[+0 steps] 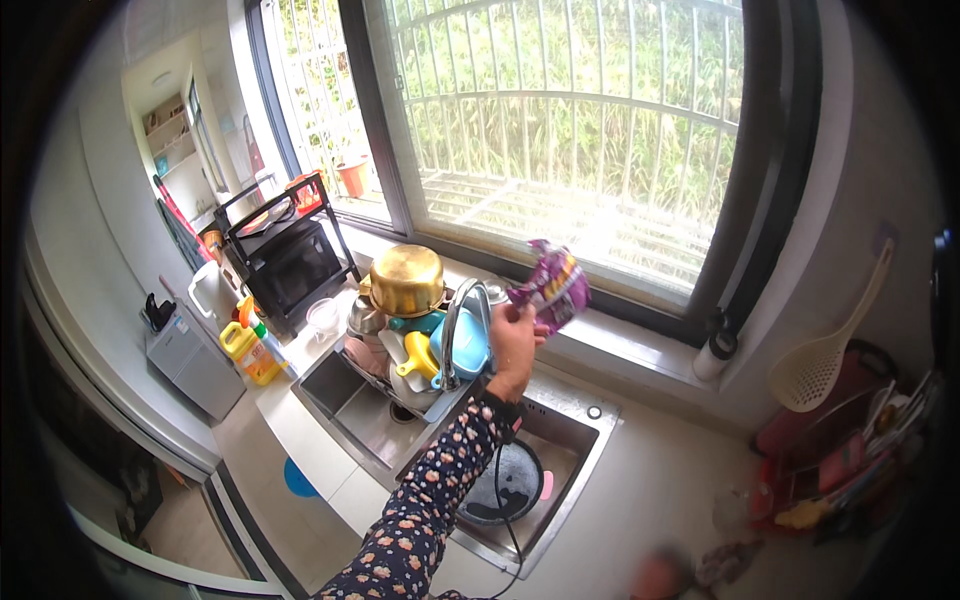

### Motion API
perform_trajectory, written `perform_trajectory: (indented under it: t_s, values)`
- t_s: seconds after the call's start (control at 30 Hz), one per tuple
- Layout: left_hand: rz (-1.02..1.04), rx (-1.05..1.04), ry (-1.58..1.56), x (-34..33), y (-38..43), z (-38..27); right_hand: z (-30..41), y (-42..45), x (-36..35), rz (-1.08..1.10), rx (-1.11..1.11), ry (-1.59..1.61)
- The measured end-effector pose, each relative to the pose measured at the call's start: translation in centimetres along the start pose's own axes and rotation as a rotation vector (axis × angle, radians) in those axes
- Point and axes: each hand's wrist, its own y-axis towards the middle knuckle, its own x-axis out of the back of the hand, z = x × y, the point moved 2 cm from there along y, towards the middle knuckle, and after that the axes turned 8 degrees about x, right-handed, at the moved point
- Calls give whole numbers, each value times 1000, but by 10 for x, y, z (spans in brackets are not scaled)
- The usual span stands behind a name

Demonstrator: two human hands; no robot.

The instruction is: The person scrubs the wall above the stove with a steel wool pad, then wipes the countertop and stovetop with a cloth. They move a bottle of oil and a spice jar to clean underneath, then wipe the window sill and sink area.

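My left hand point(516, 343), in a dark floral sleeve, reaches over the sink toward the window sill. Its fingers grip a purple plastic packet point(553, 291) with yellow and white printing. Below the forearm, a dark round pan point(501, 484) lies in the right basin point(559, 517), with a pink item point(547, 485) at its rim. The curved chrome faucet point(450, 337) rises just left of the hand. At the bottom edge my right hand point(661, 576) is blurred and partly cut off, near a crumpled dark pinkish item point(727, 562). Whether it holds anything is unclear.
A dish rack over the left basin point(337, 405) carries a gold pot point(407, 279), a blue container point(461, 341) and a yellow item point(418, 354). A yellow jug point(251, 352) stands left. A white bottle point(715, 355) is on the sill. A slotted ladle point(814, 367) hangs right, above utensils.
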Motion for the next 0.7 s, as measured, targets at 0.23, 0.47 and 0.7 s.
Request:
perform_trajectory:
  t_s: [0.23, 0.47, 0.7]
  values:
    - [-326, 15, -31, -3, 67, 16, -12, -20, -5, 69, -118, 67]
    - [-564, -135, -22, -9, 109, 47, -27, -26, -21, 118, -144, 124]
    - [-728, -135, -79, -21, 138, 64, -36, -30, -29, 170, -174, 151]
